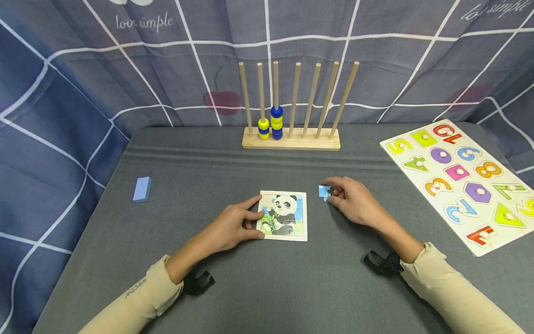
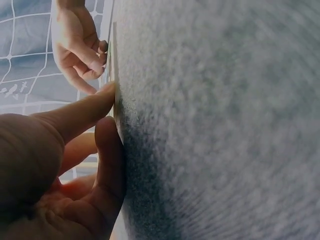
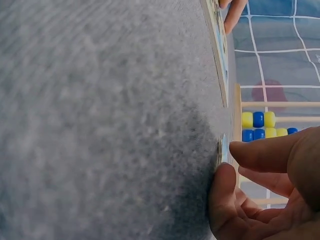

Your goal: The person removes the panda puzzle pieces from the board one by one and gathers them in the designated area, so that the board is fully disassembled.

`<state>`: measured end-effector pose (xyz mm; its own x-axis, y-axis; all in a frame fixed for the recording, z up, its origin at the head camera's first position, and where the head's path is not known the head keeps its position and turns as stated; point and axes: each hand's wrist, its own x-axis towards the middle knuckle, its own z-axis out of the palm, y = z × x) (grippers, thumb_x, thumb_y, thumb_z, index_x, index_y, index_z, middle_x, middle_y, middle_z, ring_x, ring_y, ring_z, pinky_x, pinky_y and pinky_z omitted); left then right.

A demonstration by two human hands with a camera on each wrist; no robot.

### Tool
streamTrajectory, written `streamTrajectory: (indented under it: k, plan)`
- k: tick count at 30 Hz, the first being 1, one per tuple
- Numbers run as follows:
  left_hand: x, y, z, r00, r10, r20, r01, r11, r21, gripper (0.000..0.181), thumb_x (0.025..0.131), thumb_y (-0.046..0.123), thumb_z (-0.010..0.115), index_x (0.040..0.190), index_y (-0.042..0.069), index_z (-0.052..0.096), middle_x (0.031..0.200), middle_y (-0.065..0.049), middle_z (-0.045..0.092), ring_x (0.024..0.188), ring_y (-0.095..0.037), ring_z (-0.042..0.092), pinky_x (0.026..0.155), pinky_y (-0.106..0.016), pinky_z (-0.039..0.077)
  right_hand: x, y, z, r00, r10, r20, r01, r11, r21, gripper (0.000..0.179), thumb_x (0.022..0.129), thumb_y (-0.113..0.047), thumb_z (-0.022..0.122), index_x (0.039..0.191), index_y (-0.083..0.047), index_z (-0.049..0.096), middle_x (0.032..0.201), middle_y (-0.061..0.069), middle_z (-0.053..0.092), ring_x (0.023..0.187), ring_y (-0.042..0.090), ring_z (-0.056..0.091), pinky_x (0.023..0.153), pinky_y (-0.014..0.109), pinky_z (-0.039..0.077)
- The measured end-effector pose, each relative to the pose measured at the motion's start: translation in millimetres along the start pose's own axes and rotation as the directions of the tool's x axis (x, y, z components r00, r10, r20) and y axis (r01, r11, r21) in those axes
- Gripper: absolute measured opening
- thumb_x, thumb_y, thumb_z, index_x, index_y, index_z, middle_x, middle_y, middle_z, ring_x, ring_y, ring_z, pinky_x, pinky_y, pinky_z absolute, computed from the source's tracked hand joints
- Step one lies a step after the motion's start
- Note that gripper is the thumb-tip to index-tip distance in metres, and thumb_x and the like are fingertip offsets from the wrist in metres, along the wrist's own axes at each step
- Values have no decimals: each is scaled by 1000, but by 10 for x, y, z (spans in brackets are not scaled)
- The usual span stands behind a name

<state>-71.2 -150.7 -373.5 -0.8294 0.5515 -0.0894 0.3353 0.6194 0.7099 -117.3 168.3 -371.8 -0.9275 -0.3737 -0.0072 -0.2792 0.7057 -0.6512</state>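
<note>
Head view: at the centre of the frame, a square panda puzzle (image 1: 285, 215) flat on a grey table (image 1: 288, 287), with a left hand (image 1: 231, 227) against its left side, fingers and thumb spread apart along the rim. Right of centre, a right hand (image 1: 352, 199) with thumb and forefinger pinched on a small blue puzzle piece (image 1: 324, 192), apart from the puzzle's right edge. At upper centre, a wooden peg rack (image 1: 291, 144) of seven rods, with yellow and blue beads (image 1: 276, 121) on the second and third from left. At centre left, a blue block (image 1: 142, 189); at the right edge, an angled number board (image 1: 515, 233) of bright figures and shapes. Across the top, a dark curtain (image 1: 167, 74) with white grid lines.

Left wrist view: large at lower left, the left hand, one fingertip on the puzzle's edge, a thin pale strip left of centre. At upper left, the right hand with bent fingers.

Right wrist view: at lower right, the right hand, with the piece nearly edge-on between its fingertips; impossible to tell whether resting or raised. At upper right, the puzzle's edge beneath left-hand fingers. At right, the peg rack, sideways in the frame.
</note>
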Motion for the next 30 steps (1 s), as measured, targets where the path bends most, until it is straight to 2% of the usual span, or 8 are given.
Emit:
streamTrajectory:
  k: [5, 12, 16, 20, 25, 30]
  plan:
    - [-8, -6, -3, 1000, -13, -5, 13, 1000, 2, 56, 81, 19, 82, 128, -3, 63, 155, -19, 35, 67, 1, 54, 63, -24, 47, 46, -91, 16, 1000, -3, -6, 3, 1000, 6, 35, 90, -4, 69, 125, 0, 65, 93, 12, 58, 78, 20, 53, 72, 39, 42]
    - [-6, 1, -4, 1000, -15, -9, 15, 1000, 6, 56, 80, 19, 83, 127, -3, 63, 154, -19, 36, 66, 0, 53, 62, -24, 47, 153, -364, 167, 998, -65, 6, 64, 997, 47, 32, 90, -9, 71, 121, -2, 69, 94, 10, 60, 78, 19, 54, 71, 40, 43]
    - [14, 7, -4, 1000, -15, -5, 15, 1000, -12, 56, 80, 18, 83, 128, -3, 63, 154, -19, 36, 67, -1, 54, 61, -24, 47, 234, -537, 313, 990, -115, 77, 109, 991, 79, 32, 92, -13, 70, 122, -3, 69, 93, 8, 60, 78, 17, 53, 68, 37, 43]
    - [18, 6, -11, 1000, -16, 1, 16, 1000, -18, 55, 81, 18, 83, 128, -4, 63, 153, -20, 36, 67, -1, 54, 60, -24, 47, 312, -650, 437, 978, -131, 164, 120, 990, 78, 35, 92, -15, 70, 126, -5, 67, 92, 6, 57, 75, 17, 50, 65, 34, 42]
    - [15, 11, -13, 1000, -21, 5, 21, 1000, -17, 55, 81, 18, 83, 128, -3, 63, 154, -20, 36, 67, -1, 53, 59, -24, 47, 355, -682, 506, 967, -135, 216, 135, 991, 13, 40, 90, -16, 73, 128, -5, 66, 93, 6, 57, 76, 17, 48, 65, 32, 40]
    - [12, 14, -11, 1000, -21, 7, 21, 1000, -12, 55, 81, 19, 83, 127, -3, 64, 154, -20, 36, 67, -1, 53, 59, -24, 47, 350, -682, 499, 956, -144, 256, 152, 988, -12, 39, 91, -14, 72, 128, -5, 66, 96, 7, 55, 83, 19, 51, 68, 33, 42]
